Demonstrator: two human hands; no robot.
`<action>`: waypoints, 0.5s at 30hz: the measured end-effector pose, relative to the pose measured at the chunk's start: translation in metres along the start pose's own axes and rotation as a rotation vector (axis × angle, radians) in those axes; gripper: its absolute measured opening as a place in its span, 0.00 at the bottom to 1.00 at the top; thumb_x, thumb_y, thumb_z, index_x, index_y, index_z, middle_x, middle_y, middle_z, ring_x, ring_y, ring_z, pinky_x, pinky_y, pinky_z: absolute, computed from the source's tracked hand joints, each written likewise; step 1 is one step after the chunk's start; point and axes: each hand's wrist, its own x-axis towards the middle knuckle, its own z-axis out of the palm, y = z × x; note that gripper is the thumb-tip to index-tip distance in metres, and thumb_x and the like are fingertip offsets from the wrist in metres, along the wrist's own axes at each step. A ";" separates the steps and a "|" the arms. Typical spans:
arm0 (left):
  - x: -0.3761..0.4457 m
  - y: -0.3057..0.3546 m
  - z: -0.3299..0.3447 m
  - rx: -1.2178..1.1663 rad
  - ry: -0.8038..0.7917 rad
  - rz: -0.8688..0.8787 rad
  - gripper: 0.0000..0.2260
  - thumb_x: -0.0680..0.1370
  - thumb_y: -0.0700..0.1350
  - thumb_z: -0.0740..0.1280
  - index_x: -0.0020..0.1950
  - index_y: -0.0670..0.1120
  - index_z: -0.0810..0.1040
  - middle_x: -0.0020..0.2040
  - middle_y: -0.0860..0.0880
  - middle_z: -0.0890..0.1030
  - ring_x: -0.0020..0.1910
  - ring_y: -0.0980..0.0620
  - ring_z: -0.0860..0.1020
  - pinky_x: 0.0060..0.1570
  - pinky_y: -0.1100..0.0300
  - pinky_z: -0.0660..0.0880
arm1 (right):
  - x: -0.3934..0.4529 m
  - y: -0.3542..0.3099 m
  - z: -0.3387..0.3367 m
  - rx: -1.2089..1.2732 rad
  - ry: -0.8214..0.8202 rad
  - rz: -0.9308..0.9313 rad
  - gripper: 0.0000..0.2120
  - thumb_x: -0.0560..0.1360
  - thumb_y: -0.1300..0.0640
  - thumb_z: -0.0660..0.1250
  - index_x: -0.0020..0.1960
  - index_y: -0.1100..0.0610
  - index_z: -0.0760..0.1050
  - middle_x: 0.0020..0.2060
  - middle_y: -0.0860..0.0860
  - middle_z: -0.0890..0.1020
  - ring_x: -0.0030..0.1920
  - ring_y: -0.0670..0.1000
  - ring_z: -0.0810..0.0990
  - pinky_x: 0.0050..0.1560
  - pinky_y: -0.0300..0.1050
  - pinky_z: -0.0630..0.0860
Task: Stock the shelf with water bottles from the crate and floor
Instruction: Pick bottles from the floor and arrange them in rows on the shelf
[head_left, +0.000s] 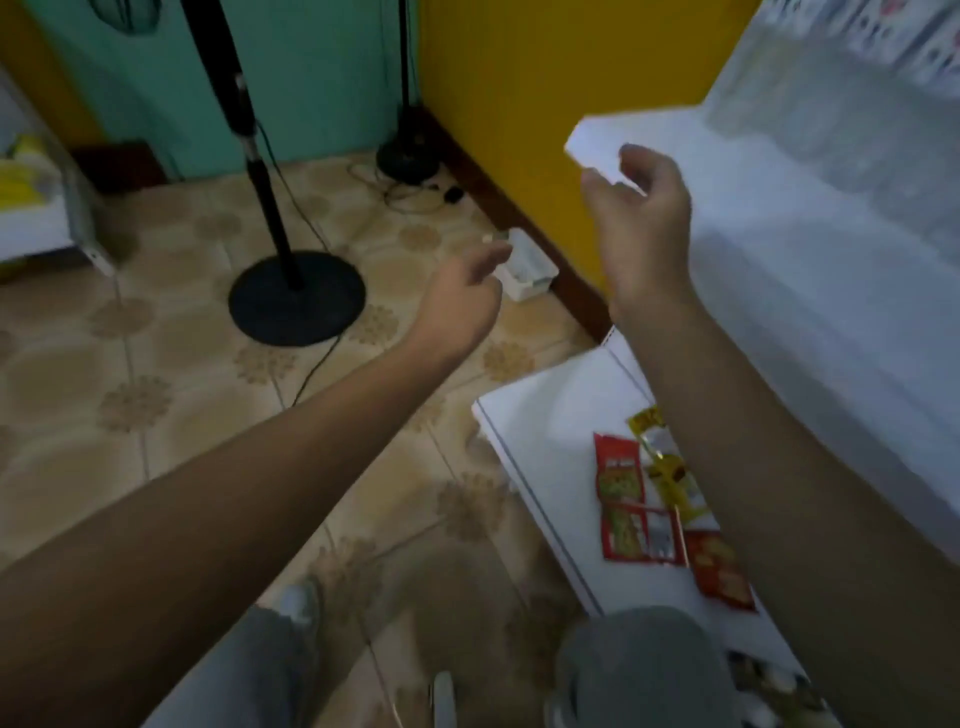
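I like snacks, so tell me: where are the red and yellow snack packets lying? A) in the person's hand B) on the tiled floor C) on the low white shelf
C: the snack packets lie flat on the low white shelf, beside the right forearm, with neither hand holding them.

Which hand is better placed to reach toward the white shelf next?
Probably the right hand. It is raised with loosely curled, empty fingers right at the corner of the white shelf. The left hand, also empty, stretches out over the tiled floor, away from the shelf. No bottle is visible.
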 end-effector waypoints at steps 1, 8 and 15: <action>-0.012 -0.019 0.006 -0.014 0.005 -0.036 0.22 0.79 0.34 0.54 0.71 0.47 0.69 0.70 0.51 0.71 0.70 0.56 0.66 0.64 0.66 0.61 | -0.020 0.026 0.008 -0.018 -0.058 0.022 0.22 0.77 0.54 0.68 0.68 0.57 0.70 0.65 0.51 0.75 0.64 0.48 0.74 0.61 0.41 0.73; -0.078 -0.209 0.069 -0.089 -0.017 -0.298 0.23 0.76 0.32 0.55 0.70 0.45 0.71 0.68 0.49 0.73 0.69 0.54 0.69 0.67 0.63 0.63 | -0.124 0.261 0.038 -0.266 -0.229 0.534 0.19 0.74 0.54 0.67 0.63 0.57 0.75 0.58 0.54 0.80 0.57 0.57 0.79 0.60 0.53 0.77; -0.089 -0.369 0.125 -0.120 -0.033 -0.455 0.21 0.75 0.39 0.58 0.68 0.47 0.73 0.67 0.50 0.74 0.67 0.53 0.71 0.62 0.67 0.63 | -0.197 0.474 0.065 -0.555 -0.407 0.797 0.18 0.75 0.40 0.61 0.57 0.50 0.78 0.45 0.47 0.84 0.43 0.51 0.83 0.40 0.44 0.78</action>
